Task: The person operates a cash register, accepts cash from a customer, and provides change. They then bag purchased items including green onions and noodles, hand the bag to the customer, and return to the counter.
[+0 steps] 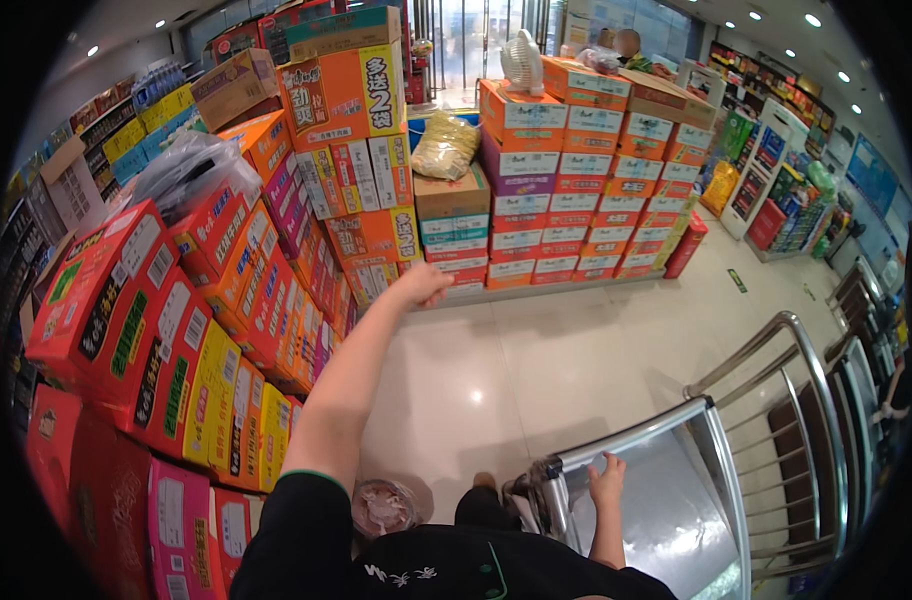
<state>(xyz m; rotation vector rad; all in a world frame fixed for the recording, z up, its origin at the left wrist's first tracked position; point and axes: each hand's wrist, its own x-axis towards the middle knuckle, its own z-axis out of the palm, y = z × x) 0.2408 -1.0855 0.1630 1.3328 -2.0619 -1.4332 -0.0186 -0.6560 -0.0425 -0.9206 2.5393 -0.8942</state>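
Observation:
My left arm reaches forward, and my left hand (424,286) hangs in the air before the stacked cartons, its fingers bent. No object shows in it, but the fingers' inner side is hidden. Behind it in the picture stands a low stack with a teal-and-white carton (454,229). Low on the right, my right hand (608,478) has its fingers apart, over or on the shiny metal top (651,510) of a steel-framed stand; contact cannot be told. Near my feet sits a round container (385,506) with pinkish contents.
Instant-noodle cartons (235,285) form a wall along the left. More cartons (557,187) stand ahead, with a white fan (522,64) and a filled bag (446,146) on top. Steel railings (790,322) rise at right. A person (627,46) is beyond the cartons.

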